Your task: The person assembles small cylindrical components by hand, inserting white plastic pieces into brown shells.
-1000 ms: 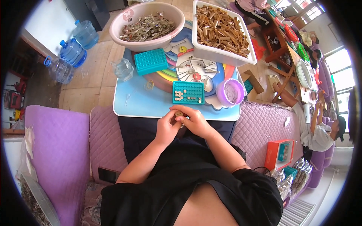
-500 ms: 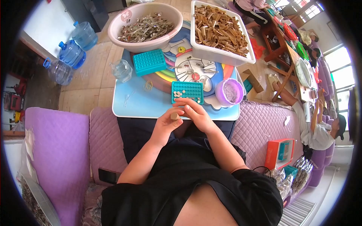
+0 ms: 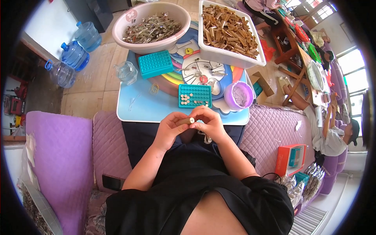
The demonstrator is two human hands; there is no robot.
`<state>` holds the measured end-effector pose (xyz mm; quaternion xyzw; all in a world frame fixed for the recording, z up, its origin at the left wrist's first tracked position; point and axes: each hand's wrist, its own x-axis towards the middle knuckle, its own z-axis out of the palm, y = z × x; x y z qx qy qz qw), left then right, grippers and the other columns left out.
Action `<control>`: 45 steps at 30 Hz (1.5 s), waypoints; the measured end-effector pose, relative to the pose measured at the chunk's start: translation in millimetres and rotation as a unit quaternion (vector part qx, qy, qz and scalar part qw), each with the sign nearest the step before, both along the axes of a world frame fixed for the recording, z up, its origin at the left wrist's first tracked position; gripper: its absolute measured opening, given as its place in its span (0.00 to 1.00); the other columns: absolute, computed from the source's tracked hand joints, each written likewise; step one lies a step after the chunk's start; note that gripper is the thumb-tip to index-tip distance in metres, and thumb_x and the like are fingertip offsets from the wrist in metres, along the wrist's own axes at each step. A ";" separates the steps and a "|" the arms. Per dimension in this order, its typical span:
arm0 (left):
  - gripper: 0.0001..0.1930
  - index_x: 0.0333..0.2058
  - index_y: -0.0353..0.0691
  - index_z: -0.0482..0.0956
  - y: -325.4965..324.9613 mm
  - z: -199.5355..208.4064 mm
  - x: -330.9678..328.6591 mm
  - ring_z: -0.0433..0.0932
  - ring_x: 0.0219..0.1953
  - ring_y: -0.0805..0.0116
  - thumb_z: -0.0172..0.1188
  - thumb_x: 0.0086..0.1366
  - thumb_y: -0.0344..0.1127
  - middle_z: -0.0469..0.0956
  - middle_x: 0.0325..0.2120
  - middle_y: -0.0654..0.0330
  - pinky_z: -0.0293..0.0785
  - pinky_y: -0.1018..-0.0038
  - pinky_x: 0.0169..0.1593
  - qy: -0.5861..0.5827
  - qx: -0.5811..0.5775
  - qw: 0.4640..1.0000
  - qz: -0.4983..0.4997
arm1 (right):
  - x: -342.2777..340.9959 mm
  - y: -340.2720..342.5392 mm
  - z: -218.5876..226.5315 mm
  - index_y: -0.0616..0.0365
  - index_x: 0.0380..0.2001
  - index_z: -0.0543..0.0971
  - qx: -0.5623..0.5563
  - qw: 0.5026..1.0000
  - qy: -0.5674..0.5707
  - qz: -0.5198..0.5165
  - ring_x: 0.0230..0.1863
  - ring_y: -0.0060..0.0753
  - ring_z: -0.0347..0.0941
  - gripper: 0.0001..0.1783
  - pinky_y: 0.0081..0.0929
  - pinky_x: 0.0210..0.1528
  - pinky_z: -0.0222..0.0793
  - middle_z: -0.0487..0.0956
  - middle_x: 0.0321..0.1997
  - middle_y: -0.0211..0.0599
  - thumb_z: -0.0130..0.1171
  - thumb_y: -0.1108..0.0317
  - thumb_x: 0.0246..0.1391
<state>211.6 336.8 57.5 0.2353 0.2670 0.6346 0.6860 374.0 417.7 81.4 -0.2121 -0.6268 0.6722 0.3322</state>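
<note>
Just in front of the table's near edge, my left hand [image 3: 169, 129] is closed around a short brown cardboard tube [image 3: 184, 122]. The tube lies sideways, with a whitish end facing right. At that end my right hand [image 3: 211, 124] is closed, its thumb and fingers meeting the tube. Below the right fingers shows something pale and strand-like [image 3: 204, 137], too small to name. Beyond my hands sits a teal tray [image 3: 192, 89] of small pits, partly filled with small round pale pieces. To its right stands a purple tub [image 3: 229, 98] of pale little pieces.
A pink basin [image 3: 117, 33] of shiny strips and a white bin [image 3: 227, 58] heaped with brown tubes stand at the table's back. Another teal tray [image 3: 155, 64], a clear jug [image 3: 126, 73] and rubber bands [image 3: 154, 89] lie left. A person [image 3: 333, 137] sits far right.
My right hand has come down from being held flat above the left to grip the tube's right end. The tube has turned from pointing at me to lying sideways.
</note>
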 end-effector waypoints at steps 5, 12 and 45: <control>0.14 0.46 0.35 0.71 -0.5 15.6 3.5 0.75 0.41 0.71 0.56 0.61 0.25 0.76 0.38 0.60 0.71 0.77 0.45 0.342 0.101 0.933 0.042 | -2.6 -3.5 -1.3 0.62 0.45 0.73 0.083 0.996 0.012 -0.033 0.42 0.28 0.72 0.22 0.25 0.46 0.70 0.73 0.40 0.36 0.66 0.71 0.45; 0.15 0.46 0.35 0.70 -6.7 26.7 12.0 0.77 0.38 0.60 0.55 0.60 0.25 0.75 0.35 0.53 0.71 0.73 0.43 0.452 0.096 0.886 0.042 | -9.6 -17.3 29.9 0.64 0.51 0.68 0.059 0.992 -0.108 0.016 0.49 0.29 0.70 0.19 0.26 0.53 0.65 0.74 0.48 0.38 0.51 0.78 0.54; 0.09 0.43 0.42 0.60 -7.5 14.1 9.5 0.54 0.18 0.82 0.43 0.69 0.38 0.63 0.20 0.66 0.53 0.86 0.23 0.060 -0.034 0.982 -0.174 | 94.3 141.7 2.2 0.58 0.29 0.80 0.239 0.761 -0.592 -0.114 0.36 0.46 0.76 0.11 0.35 0.40 0.70 0.79 0.30 0.46 0.60 0.73 0.36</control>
